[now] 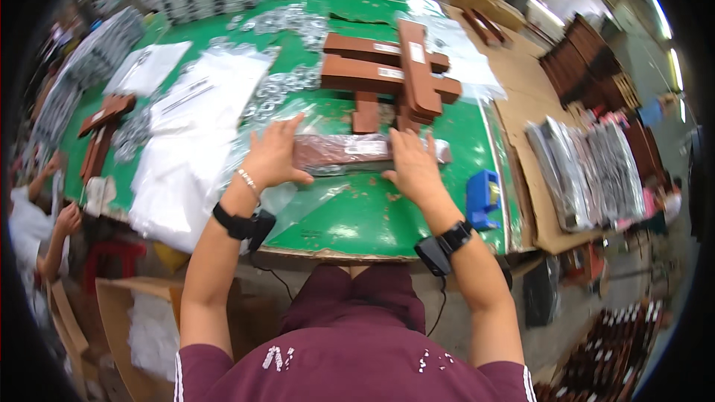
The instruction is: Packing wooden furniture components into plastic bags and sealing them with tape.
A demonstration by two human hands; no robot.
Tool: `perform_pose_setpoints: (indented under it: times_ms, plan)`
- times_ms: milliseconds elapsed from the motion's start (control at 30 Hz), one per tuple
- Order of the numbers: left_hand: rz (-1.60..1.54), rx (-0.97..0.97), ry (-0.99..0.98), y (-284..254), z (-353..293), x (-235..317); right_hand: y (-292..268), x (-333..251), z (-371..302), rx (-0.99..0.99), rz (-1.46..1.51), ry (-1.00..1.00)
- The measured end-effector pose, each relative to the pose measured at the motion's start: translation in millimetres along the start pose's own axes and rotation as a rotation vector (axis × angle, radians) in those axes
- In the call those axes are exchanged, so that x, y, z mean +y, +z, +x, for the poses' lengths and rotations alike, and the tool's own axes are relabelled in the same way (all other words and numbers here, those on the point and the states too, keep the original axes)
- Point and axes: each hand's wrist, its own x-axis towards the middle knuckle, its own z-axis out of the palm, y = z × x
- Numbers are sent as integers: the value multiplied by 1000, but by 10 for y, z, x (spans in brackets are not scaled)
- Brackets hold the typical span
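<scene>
A brown wooden piece (328, 150) with a white label lies crosswise in front of me inside a clear plastic bag. My left hand (274, 155) rests at its left end, fingers stretched out and thumb apart, on the loose plastic. At the other end, my right hand (414, 167) lies over the wrapped piece with its fingers extended and thumb spread. Just beyond, several bare brown wooden pieces (361, 73) are stacked crosswise, one long piece (418, 67) lying on top.
Clear plastic bags (201, 97) cover the green table's left part, beside small clear packets (279, 89). A blue tape dispenser (482, 199) stands to the right. Wrapped flat packs (581, 171) lie on cardboard farther right. Other people work at the left and far side.
</scene>
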Motion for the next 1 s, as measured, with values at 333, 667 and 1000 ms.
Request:
perform_pose_setpoints:
  times_ms: [333, 667, 1000]
  plan:
    - [-246, 62, 163, 184, -110, -315, 425, 186, 317, 274, -151, -179]
    - [-329, 183, 159, 498, -250, -648, 21, 152, 20, 3, -65, -161]
    - [-488, 181, 122, 904, -264, -1003, -1224, 377, -371, 569, 3, -321]
